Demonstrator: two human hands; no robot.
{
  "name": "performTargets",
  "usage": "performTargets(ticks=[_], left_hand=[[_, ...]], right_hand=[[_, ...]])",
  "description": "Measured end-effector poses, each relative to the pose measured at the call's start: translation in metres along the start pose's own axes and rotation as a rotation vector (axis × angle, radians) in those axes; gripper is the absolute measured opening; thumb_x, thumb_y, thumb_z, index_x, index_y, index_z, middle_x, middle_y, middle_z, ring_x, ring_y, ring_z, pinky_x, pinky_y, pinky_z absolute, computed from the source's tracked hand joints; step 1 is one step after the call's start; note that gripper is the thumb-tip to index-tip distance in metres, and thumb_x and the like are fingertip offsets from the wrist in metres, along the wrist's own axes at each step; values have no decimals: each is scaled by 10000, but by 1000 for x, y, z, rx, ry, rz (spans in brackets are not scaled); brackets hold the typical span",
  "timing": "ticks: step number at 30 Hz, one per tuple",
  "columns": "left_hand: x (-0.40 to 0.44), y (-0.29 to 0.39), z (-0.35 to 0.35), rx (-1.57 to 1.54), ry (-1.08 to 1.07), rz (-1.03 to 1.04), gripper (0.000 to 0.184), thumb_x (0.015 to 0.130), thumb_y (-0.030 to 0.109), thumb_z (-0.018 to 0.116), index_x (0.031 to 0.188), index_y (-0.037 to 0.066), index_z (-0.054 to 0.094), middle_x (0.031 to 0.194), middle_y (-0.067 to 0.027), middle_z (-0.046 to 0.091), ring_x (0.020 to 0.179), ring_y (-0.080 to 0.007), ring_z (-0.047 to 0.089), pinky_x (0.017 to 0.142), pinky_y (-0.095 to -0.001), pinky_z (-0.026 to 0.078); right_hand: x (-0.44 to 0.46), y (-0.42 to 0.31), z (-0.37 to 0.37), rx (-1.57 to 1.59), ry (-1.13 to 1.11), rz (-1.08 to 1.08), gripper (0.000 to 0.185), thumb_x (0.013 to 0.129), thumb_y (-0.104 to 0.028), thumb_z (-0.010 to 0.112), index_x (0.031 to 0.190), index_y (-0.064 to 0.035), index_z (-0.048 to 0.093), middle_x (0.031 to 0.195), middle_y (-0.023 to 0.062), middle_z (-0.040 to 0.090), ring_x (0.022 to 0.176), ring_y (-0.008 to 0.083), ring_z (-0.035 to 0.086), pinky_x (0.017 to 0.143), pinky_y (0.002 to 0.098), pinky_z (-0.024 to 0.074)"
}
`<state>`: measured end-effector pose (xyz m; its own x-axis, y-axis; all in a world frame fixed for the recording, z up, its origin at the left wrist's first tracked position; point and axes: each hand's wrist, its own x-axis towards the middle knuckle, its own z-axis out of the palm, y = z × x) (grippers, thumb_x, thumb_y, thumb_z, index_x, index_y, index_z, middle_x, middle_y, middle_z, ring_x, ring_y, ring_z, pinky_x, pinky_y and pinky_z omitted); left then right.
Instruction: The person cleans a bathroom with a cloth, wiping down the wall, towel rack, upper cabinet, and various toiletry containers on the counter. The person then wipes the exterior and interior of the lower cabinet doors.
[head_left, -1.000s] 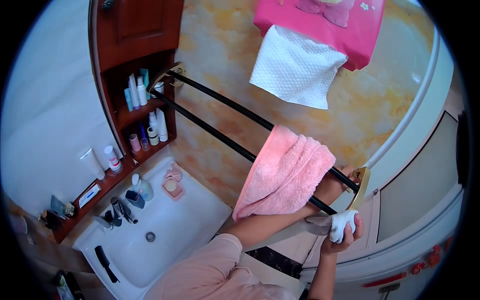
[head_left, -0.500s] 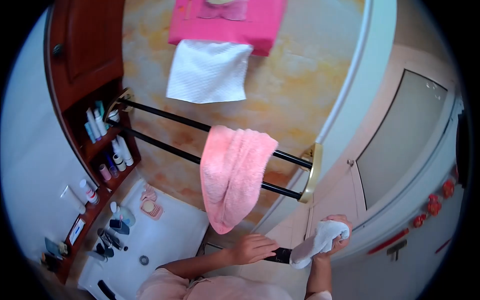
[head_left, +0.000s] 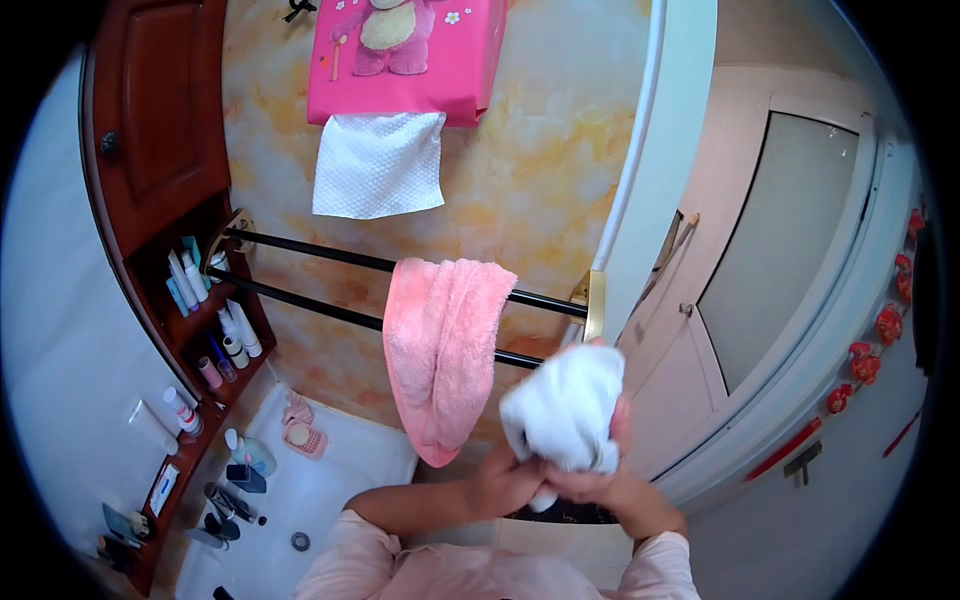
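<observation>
**White cloth raised toward the towel rail, right hand brought in**

Both our hands now meet at the cloth, below the rail's near end. Our left hand's fingers are closed around it; our right's curl at its lower edge, grip partly hidden. The pink towel still hangs beside it.

A towel hangs over a rack, left of a cloth. Above, a sheet hangs from a box. Left are shelves bearing tubes, beside the sink. A door stands at right.
</observation>
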<state>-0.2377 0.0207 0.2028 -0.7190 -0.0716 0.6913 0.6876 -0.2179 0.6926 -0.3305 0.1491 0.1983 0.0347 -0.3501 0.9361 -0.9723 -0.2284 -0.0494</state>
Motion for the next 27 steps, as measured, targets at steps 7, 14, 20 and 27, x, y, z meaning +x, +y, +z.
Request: performTargets(ticks=[7,14,20,27], left_hand=[[43,29,-25,132,-257,3,811,879,77,677,1527,10,194,1560,-157,260,1452,-247,248,1181,-395,195],[30,25,-57,607,-49,231,527,821,-7,693,1322,-9,529,1403,-207,499,1314,-313,481,1088,-389,372],[17,28,-72,859,-10,410,415,773,-29,708,1177,-37,609,1234,-217,614,1138,-366,604,981,-426,474],[52,91,-88,1255,78,732,354,740,-16,730,1079,-24,629,1139,-209,644,1043,-374,631,910,-450,509]], right_hand=[[134,71,-68,-413,-22,-637,245,815,-165,715,1036,-74,658,1227,217,621,1047,402,624,891,479,516],[280,150,-93,-959,217,-444,392,778,-173,720,1158,-130,634,1400,137,512,1184,377,535,982,480,434],[188,186,-27,-781,-275,-687,275,719,-176,752,986,-163,688,1460,-26,491,1313,257,483,936,403,473],[336,168,-82,-1228,132,-507,342,789,-150,633,1127,-106,665,1456,111,446,1288,348,452,1017,512,402]])
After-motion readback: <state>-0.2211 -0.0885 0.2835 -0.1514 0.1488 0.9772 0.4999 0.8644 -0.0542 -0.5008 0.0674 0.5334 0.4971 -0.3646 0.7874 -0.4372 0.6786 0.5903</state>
